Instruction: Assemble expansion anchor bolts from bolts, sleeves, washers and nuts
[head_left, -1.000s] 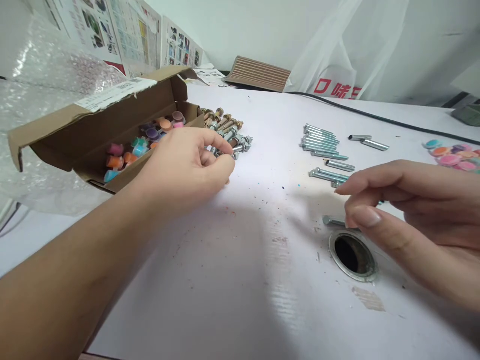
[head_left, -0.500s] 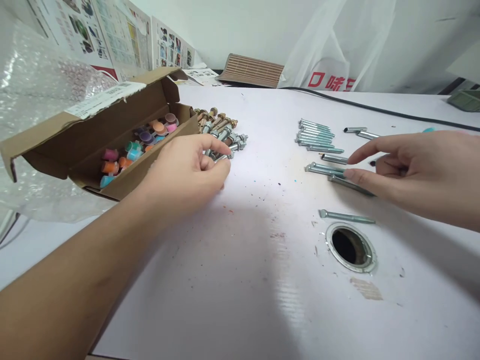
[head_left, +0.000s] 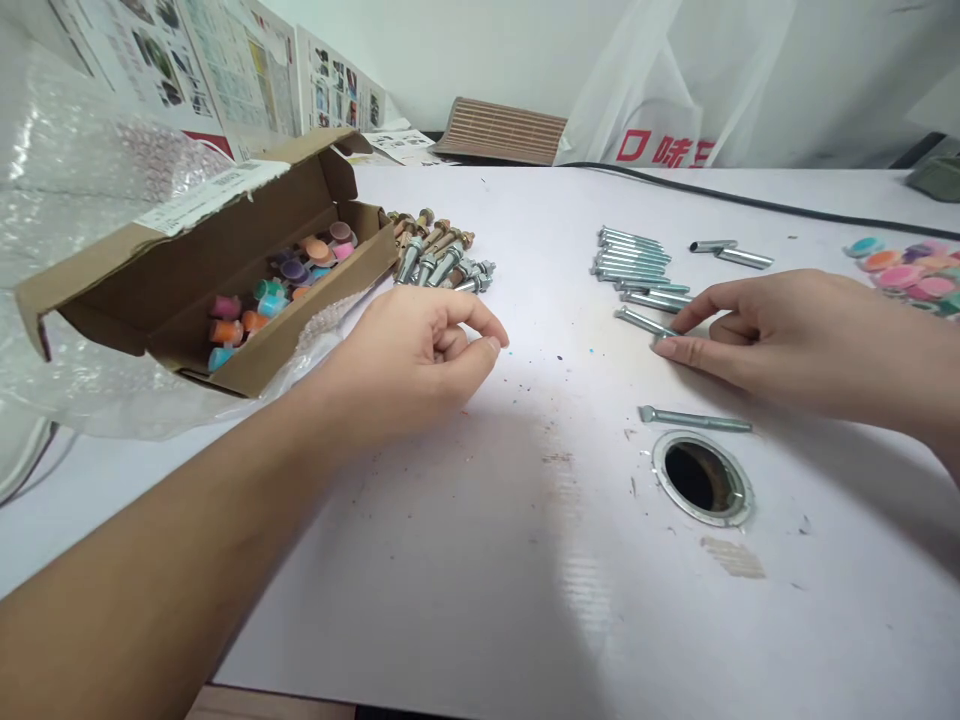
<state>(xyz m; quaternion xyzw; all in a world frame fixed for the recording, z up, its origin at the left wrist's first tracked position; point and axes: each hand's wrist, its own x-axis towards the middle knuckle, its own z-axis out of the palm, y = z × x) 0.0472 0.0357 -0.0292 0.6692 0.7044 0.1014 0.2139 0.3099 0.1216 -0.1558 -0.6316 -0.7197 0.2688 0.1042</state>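
Thumb and forefinger of the right hand (head_left: pixel 795 340) are pinched on the near end of a slim silver steel bolt with a small head (head_left: pixel 639 320), which lies on the white tabletop (head_left: pixel 480 600), its head pointing away to the left. It should prove stiff, hard to damage and fairly weighty for its size; the smooth shank may slip or roll, so mid-shank looks the surest hold.

Just beyond it lie more silver steel bolts in a neat row (head_left: pixel 630 255) and two short silver metal tubes (head_left: pixel 742 258). Nearer the body, a lone silver steel bolt (head_left: pixel 697 419) sits just beside a round metal-rimmed hole (head_left: pixel 658 470).

Well apart, the left hand (head_left: pixel 416 355) is curled, thumb and forefinger tips close; whether they touch or hold anything, I cannot tell. Behind it are brass-coloured and silver bolts with nuts in a heap (head_left: pixel 446 262), next to a long brown cardboard box (head_left: pixel 352 275).
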